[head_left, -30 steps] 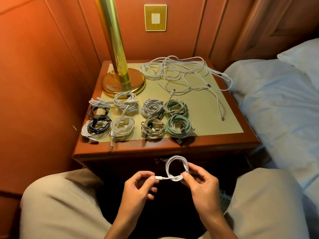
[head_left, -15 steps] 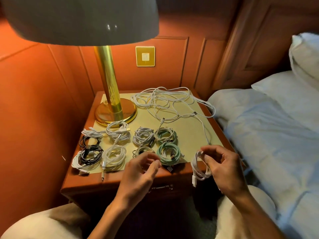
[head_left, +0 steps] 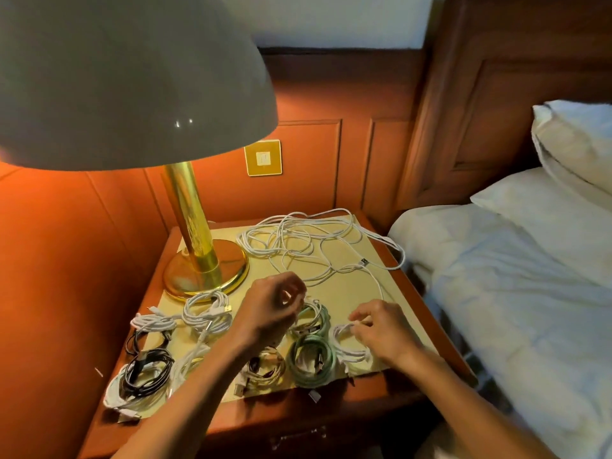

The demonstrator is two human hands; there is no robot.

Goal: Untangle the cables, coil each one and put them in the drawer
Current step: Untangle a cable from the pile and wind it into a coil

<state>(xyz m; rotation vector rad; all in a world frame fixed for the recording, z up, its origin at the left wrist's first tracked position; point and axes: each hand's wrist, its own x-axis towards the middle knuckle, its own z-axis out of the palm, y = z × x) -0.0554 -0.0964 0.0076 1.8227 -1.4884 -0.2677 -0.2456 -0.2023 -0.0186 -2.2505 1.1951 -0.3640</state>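
My right hand (head_left: 381, 329) pinches a small white coiled cable (head_left: 347, 351) that lies on the nightstand's cream mat (head_left: 361, 293), just right of two green coils (head_left: 311, 362). Over the mat's middle hovers my left hand (head_left: 270, 308), fingers curled, at the near end of a loose white cable; blur hides whether it holds that end. The tangled white cables (head_left: 308, 246) sprawl across the back of the mat. Several finished coils, white (head_left: 207, 311), black (head_left: 147, 369) and beige (head_left: 265, 372), sit in rows along the front. The drawer front (head_left: 298, 437) below looks closed.
A brass lamp base (head_left: 205, 273) stands at the mat's back left, and its wide shade (head_left: 126, 81) overhangs the left half. The bed (head_left: 516, 293) with pillows presses against the nightstand's right side. A wood-panelled wall runs behind and to the left.
Both hands have moved from my lap up over the nightstand. The right hand carried the white coil onto the mat beside the green coils. The left hand let go and reached toward the loose cable.
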